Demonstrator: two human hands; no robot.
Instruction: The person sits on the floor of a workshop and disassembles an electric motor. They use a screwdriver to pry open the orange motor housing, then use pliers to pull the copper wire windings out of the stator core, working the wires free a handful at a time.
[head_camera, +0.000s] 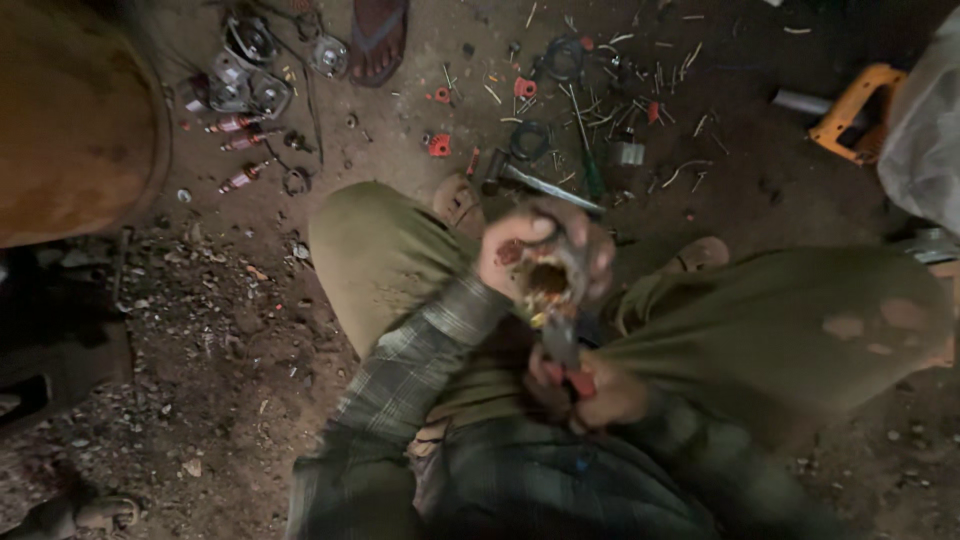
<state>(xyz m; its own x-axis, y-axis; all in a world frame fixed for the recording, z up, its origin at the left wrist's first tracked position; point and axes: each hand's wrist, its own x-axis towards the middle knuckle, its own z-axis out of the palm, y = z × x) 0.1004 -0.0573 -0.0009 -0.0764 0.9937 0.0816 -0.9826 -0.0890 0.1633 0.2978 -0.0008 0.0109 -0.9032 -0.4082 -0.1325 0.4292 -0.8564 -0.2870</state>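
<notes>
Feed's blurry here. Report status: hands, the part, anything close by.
Left hand grips round motor part. Right hand holds red-handled tool against it. Both over lap; hammer on ground just beyond.

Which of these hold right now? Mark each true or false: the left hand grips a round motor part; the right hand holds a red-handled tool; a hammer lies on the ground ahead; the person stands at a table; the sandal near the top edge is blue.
1. The left hand grips a round motor part: true.
2. The right hand holds a red-handled tool: true.
3. A hammer lies on the dirt floor ahead: true.
4. The person stands at a table: false; they sit low, knees apart, over the floor.
5. The sandal is blue: false; it looks reddish brown.
</notes>
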